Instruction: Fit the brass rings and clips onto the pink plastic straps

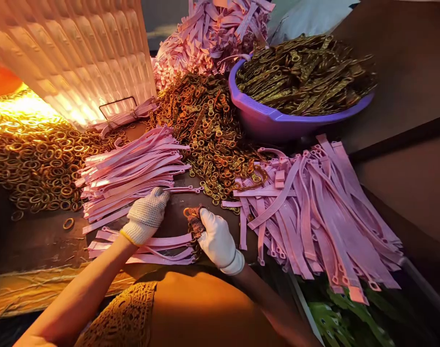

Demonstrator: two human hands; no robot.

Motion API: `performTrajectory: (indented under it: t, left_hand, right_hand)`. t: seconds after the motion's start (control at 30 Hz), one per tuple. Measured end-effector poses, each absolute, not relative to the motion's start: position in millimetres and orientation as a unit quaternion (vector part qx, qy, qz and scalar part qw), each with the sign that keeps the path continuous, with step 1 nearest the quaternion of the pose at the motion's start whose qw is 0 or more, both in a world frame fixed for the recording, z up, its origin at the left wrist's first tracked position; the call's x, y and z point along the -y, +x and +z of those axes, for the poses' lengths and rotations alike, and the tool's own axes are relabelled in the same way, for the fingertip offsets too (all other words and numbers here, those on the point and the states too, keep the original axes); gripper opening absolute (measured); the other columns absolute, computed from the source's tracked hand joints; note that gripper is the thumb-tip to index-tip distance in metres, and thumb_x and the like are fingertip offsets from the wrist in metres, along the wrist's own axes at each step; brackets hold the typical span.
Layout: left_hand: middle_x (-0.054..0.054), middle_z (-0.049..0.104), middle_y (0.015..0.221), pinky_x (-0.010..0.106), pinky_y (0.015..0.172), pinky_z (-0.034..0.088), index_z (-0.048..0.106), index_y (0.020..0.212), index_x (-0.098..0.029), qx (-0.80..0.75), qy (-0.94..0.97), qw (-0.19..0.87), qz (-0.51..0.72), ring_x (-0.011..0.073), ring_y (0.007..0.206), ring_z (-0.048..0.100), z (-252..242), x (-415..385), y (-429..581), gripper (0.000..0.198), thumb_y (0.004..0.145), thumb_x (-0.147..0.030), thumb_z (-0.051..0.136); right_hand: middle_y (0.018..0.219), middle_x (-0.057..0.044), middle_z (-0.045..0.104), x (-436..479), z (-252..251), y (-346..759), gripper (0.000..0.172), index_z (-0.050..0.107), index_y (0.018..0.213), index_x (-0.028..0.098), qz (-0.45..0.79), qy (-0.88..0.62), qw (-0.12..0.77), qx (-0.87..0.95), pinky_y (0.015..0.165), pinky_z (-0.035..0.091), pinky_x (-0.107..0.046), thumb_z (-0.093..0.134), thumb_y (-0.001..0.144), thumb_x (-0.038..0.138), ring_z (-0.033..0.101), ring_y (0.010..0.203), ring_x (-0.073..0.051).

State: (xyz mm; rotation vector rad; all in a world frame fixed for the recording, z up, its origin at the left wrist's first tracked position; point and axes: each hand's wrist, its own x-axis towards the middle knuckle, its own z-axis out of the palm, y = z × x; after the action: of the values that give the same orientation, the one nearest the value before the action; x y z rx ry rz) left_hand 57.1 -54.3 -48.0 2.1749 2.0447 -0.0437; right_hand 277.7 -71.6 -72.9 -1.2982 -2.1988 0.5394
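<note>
My left hand (149,212), in a dotted white glove, is closed at the near edge of a row of pink straps (133,164). A thin pink strap (185,190) with a looped end sticks out to the right from its fingertips. My right hand (218,238), in a smoother white glove, is wrapped round brown braided strips (194,220) with a ring-shaped end showing; its fingers partly hide them. Between my forearms and close to my body lie a few more pink straps (169,241), their right ends reaching the brown strips.
Golden rings (42,164) are heaped at left beside a ribbed translucent panel (86,58). Bronze looped pieces (213,130) pile up in the middle. A purple basin (278,120) holds dark gold strips. Pink straps (321,207) overhang the right edge; more pink strips (213,38) are heaped behind.
</note>
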Motion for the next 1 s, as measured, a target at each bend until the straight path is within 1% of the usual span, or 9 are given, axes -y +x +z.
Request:
performTrajectory:
  t: [0.13,0.27,0.37,0.53,0.6,0.73,0.8,0.9,1.0]
  left_hand:
    - [0.017,0.058,0.132,0.039,0.073,0.057,0.044,0.149,-0.022,-0.683,0.725,0.062,-0.069,0.0263,0.089,0.071,-61,50,63,0.055,0.096,-0.011,0.032]
    - [0.014,0.049,0.144,0.033,0.071,0.056,0.051,0.139,-0.026,-0.7,0.711,0.039,-0.043,0.0227,0.092,0.071,-59,51,60,0.048,0.097,-0.012,0.033]
    - [0.014,0.049,0.143,0.035,0.068,0.057,0.054,0.134,-0.025,-0.702,0.709,0.051,-0.038,0.0237,0.089,0.072,-56,54,62,0.044,0.096,-0.013,0.035]
    - [0.02,0.049,0.141,0.038,0.068,0.058,0.051,0.138,-0.024,-0.712,0.699,0.061,-0.039,0.0263,0.087,0.072,-59,60,66,0.045,0.097,-0.015,0.037]
    - [0.019,0.05,0.142,0.038,0.072,0.057,0.051,0.138,-0.026,-0.719,0.69,0.065,-0.036,0.0252,0.09,0.072,-59,60,66,0.045,0.097,-0.015,0.038]
    - [0.018,0.056,0.134,0.04,0.077,0.057,0.05,0.139,-0.023,-0.739,0.669,0.075,-0.025,0.0268,0.095,0.071,-54,57,67,0.045,0.097,-0.013,0.037]
    - [0.018,0.06,0.127,0.042,0.076,0.057,0.055,0.133,-0.02,-0.745,0.662,0.083,-0.017,0.027,0.09,0.072,-49,61,70,0.043,0.095,-0.011,0.038]
    - [0.014,0.063,0.126,0.039,0.081,0.057,0.064,0.123,-0.021,-0.735,0.668,0.111,0.02,0.024,0.091,0.071,-43,77,76,0.044,0.087,-0.005,0.043]
    - [0.008,0.069,0.123,0.036,0.1,0.051,0.071,0.114,-0.023,-0.686,0.647,0.248,0.222,0.0232,0.109,0.066,-42,100,79,0.049,0.076,0.0,0.049]
  right_hand:
    - [0.094,-0.009,0.074,74,-80,277,0.035,0.066,0.106,0.017,0.217,-0.472,0.274,0.809,0.077,0.053,-0.029,0.054,0.077,0.003,0.07,0.083,-0.023]
    - [0.091,-0.009,0.073,76,-91,283,0.046,0.063,0.113,0.015,0.205,-0.462,0.262,0.822,0.075,0.054,-0.03,0.05,0.071,0.001,0.069,0.08,-0.023]
    - [0.092,-0.01,0.072,79,-90,286,0.051,0.062,0.117,0.014,0.18,-0.448,0.272,0.832,0.075,0.054,-0.032,0.048,0.069,0.002,0.067,0.08,-0.024]
    - [0.108,-0.014,0.066,86,-72,270,0.042,0.065,0.11,0.012,0.134,-0.384,0.275,0.871,0.093,0.049,-0.04,0.05,0.071,0.006,0.059,0.101,-0.027]
    - [0.11,-0.014,0.064,88,-69,258,0.037,0.065,0.106,0.012,0.124,-0.346,0.228,0.902,0.098,0.045,-0.043,0.052,0.072,0.008,0.057,0.104,-0.027]
    - [0.097,-0.014,0.064,89,-78,242,0.024,0.065,0.093,0.013,0.105,-0.284,0.075,0.95,0.088,0.045,-0.044,0.057,0.071,0.014,0.055,0.091,-0.027]
    - [0.095,-0.013,0.063,88,-84,243,0.025,0.064,0.093,0.014,0.11,-0.249,0.048,0.961,0.087,0.044,-0.043,0.058,0.069,0.017,0.053,0.09,-0.027]
    - [0.095,-0.012,0.063,85,-87,254,0.024,0.064,0.089,0.015,0.132,-0.23,0.098,0.959,0.088,0.043,-0.041,0.057,0.067,0.017,0.052,0.09,-0.026]
    - [0.106,-0.012,0.063,88,-78,269,0.03,0.066,0.097,0.015,0.148,-0.3,0.217,0.917,0.09,0.043,-0.038,0.052,0.071,0.011,0.053,0.099,-0.025]
